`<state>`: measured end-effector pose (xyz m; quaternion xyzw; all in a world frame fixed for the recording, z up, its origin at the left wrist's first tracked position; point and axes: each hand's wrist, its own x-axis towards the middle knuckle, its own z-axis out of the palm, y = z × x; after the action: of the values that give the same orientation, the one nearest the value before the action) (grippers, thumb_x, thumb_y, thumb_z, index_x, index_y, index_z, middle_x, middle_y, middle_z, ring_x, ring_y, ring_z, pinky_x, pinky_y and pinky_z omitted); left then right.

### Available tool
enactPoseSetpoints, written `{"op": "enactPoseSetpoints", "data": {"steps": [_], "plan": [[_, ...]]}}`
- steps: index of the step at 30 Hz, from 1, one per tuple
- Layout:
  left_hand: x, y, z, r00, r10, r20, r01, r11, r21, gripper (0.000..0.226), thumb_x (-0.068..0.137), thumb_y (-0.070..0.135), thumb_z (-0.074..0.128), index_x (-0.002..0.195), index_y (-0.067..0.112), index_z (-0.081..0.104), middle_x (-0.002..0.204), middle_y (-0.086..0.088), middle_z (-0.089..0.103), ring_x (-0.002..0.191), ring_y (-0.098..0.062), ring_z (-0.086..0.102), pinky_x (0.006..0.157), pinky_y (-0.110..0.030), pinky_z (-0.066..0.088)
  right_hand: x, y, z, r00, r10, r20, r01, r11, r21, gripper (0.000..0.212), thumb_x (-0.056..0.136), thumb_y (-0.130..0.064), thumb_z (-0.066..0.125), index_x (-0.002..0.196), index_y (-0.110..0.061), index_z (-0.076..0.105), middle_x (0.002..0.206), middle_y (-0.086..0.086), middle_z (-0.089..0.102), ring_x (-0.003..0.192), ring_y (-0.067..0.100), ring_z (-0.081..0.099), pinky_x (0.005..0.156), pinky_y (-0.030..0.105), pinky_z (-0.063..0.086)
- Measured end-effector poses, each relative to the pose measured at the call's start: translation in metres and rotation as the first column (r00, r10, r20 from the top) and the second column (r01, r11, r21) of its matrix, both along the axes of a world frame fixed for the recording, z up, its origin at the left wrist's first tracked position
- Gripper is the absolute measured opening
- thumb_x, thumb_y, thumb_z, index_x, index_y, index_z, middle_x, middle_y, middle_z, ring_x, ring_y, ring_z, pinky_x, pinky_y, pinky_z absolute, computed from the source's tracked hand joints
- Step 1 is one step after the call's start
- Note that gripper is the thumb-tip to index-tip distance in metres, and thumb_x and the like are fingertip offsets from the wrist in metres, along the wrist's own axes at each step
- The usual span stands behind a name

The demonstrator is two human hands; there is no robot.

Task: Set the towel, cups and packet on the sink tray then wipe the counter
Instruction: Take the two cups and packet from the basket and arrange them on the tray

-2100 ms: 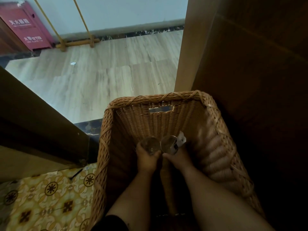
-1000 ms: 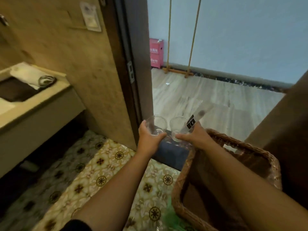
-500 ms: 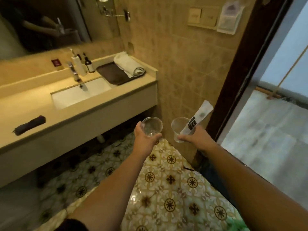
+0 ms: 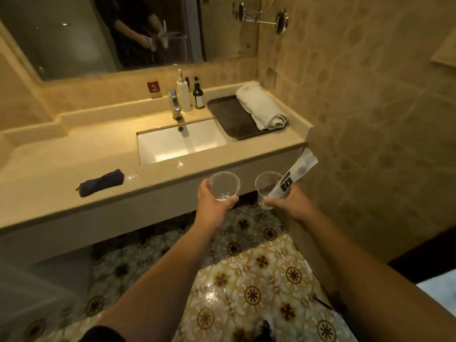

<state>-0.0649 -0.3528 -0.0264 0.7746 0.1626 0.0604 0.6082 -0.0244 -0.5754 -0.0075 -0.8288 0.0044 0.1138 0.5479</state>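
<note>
Cups: left hand (image 4: 212, 206) grips one | right hand (image 4: 291, 202) cup+packet (image 4: 293, 177) | print blurred

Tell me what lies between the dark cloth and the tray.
Head view: the sink basin, with the faucet behind, between cloth and tray.

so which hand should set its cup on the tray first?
Right hand, probably. Its clear plastic cup and white packet sit nearer the dark tray, at the counter's right end. The left hand would reach across.
</note>
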Motion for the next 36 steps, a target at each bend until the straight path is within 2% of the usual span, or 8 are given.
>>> {"op": "enactPoseSetpoints", "data": {"steps": [6,10,16,21,25,28,33,36], "plan": [[0.105,0.021,-0.012,0.998,0.060,-0.001,-0.060,0.998,0.024,0.106,0.076,0.035,0.083,0.154,0.026,0.013,0.158,-0.001,0.029,0.141,-0.021,0.033,0.105,-0.030,0.030,0.128,0.023,-0.017,0.994,0.107,-0.009,-0.108,0.993,-0.044,0.065,0.069,-0.033,0.086,0.122,-0.012,0.055,0.110,0.001,0.065,0.106,0.020,0.062,0.079,0.025,0.046],[0.190,0.026,-0.009,0.990,0.144,-0.005,-0.144,0.989,-0.017,0.103,0.076,0.027,0.084,0.153,0.017,0.016,0.157,-0.007,0.029,0.144,-0.024,0.031,0.107,-0.033,0.031,0.222,0.034,-0.008,0.984,0.175,-0.015,-0.176,0.984,-0.043,0.076,0.067,-0.033,0.088,0.128,-0.015,0.048,0.118,-0.001,0.060,0.102,0.012,0.059,0.083,0.023,0.044],[0.297,0.038,-0.003,0.975,0.222,-0.016,-0.221,0.975,0.021,0.100,0.077,0.031,0.084,0.152,0.023,0.018,0.158,-0.005,0.031,0.142,-0.025,0.035,0.108,-0.036,0.033,0.346,0.049,0.011,0.979,0.201,0.042,-0.196,0.975,-0.102,0.065,0.066,-0.040,0.086,0.115,-0.020,0.049,0.110,0.000,0.063,0.091,0.008,0.058,0.083,0.033,0.045],[0.381,0.054,-0.011,0.972,0.232,-0.018,-0.232,0.973,0.017,0.100,0.077,0.033,0.084,0.151,0.024,0.018,0.158,-0.005,0.030,0.141,-0.027,0.037,0.111,-0.043,0.034,0.434,0.070,0.006,0.985,0.163,0.052,-0.160,0.986,-0.044,0.069,0.066,-0.030,0.088,0.121,-0.016,0.049,0.116,0.005,0.064,0.105,0.022,0.062,0.098,0.045,0.051],[0.454,0.072,-0.025,0.980,0.198,0.000,-0.198,0.980,0.000,0.100,0.076,0.034,0.084,0.151,0.024,0.018,0.159,-0.004,0.029,0.141,-0.026,0.036,0.109,-0.040,0.035,0.500,0.087,-0.008,0.989,0.144,0.036,-0.142,0.989,-0.047,0.075,0.066,-0.032,0.088,0.126,-0.014,0.048,0.121,0.006,0.063,0.109,0.023,0.061,0.094,0.036,0.050],[0.513,0.086,-0.036,0.985,0.169,-0.020,-0.170,0.985,-0.015,0.101,0.074,0.035,0.085,0.150,0.027,0.019,0.159,-0.003,0.029,0.141,-0.027,0.036,0.106,-0.038,0.036,0.546,0.102,-0.019,0.995,0.099,-0.009,-0.099,0.995,-0.004,0.076,0.063,-0.031,0.089,0.127,-0.018,0.049,0.123,0.001,0.062,0.115,0.021,0.058,0.101,0.039,0.045],[0.604,0.106,-0.053,0.990,0.124,-0.072,-0.126,0.992,-0.022,0.102,0.073,0.038,0.085,0.149,0.034,0.018,0.158,-0.001,0.030,0.140,-0.027,0.038,0.094,-0.028,0.036,0.626,0.127,-0.030,0.997,0.075,-0.013,-0.076,0.991,-0.112,0.077,0.067,-0.038,0.086,0.131,-0.016,0.050,0.129,0.003,0.061,0.119,0.023,0.057,0.107,0.048,0.043],[0.645,0.114,-0.068,0.987,0.135,-0.087,-0.139,0.990,-0.037,0.101,0.071,0.036,0.087,0.148,0.034,0.021,0.156,0.000,0.034,0.138,-0.025,0.041,0.100,-0.030,0.038,0.669,0.142,-0.041,0.998,0.064,-0.010,-0.064,0.987,-0.148,0.075,0.066,-0.036,0.086,0.129,-0.012,0.052,0.124,0.004,0.064,0.113,0.023,0.061,0.102,0.042,0.047]]}}
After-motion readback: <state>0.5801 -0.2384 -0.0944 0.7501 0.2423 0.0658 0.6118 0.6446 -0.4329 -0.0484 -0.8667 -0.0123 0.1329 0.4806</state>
